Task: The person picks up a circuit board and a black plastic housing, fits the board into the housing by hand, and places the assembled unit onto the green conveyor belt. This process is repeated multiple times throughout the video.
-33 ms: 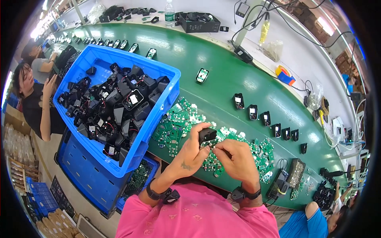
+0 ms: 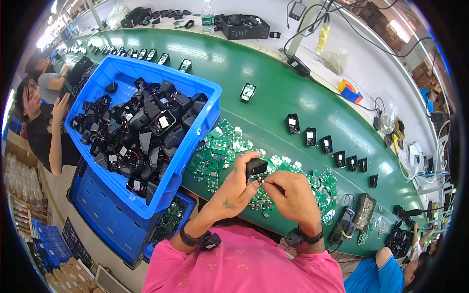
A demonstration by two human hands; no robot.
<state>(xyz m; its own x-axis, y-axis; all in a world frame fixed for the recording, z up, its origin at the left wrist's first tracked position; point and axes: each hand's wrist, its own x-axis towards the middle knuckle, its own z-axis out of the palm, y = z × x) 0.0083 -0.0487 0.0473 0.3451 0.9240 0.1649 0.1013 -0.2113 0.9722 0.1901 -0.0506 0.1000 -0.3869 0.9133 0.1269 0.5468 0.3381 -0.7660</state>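
My left hand (image 2: 234, 192) is closed around a small black plastic housing (image 2: 256, 167), with the index finger along its far side and the thumb below. Beside it, my right hand (image 2: 292, 194) has thumb and fingertips pinched together, close to the left thumb tip. Whatever lies in that pinch is too small or hidden to make out. Under and around both hands spreads a pile of small green circuit boards (image 2: 213, 161) on the green bench (image 2: 288, 93).
On my left stands a big blue crate (image 2: 168, 183) of black housings with wires. A housing with a board (image 2: 247, 92) sits ahead; several open housings (image 2: 310, 137) form a row to the right. A radio-like black device (image 2: 343, 227) is near right. Other people sit along the bench.
The black housing has tipped slightly in my left hand. Both hands stay in nearly the same place.
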